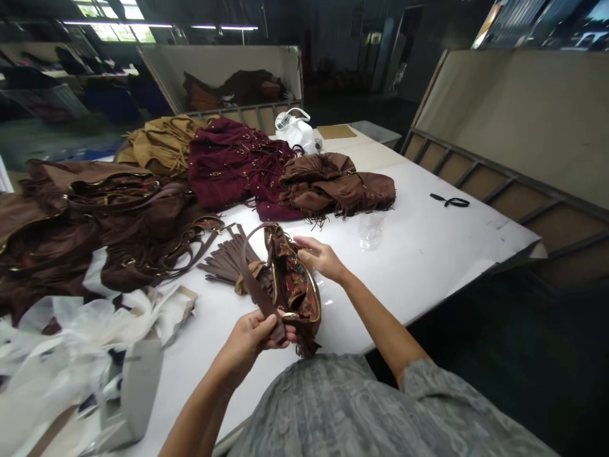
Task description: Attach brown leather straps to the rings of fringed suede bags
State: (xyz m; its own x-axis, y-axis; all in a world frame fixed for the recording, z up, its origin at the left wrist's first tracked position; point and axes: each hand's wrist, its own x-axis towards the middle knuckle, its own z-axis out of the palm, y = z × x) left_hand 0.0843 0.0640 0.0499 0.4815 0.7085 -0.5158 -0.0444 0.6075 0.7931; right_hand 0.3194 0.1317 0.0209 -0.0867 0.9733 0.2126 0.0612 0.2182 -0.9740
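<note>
Brown handbag (295,279): where is it kept, and why is it turned that way?

It is held at the near side of the white table (404,260), close to the wearer's body; its mouth is tilted up, presumably so that the patterned lining can be seen.

How is it steadied?

By 2 hands; the strap (255,291) is grasped at its near end by the curled fingers of the left hand (259,331), which seems to anchor the bag; the fingers of the right hand (326,259) are loosely extended at the far rim, though whether an edge is pinched cannot be told.

And the brown fringe strips (228,257)?

They are fanned out just beside the bag; whether they are attached cannot be told; the burgundy bags (228,162) are heaped farther back, perhaps so that working room is left.
</note>
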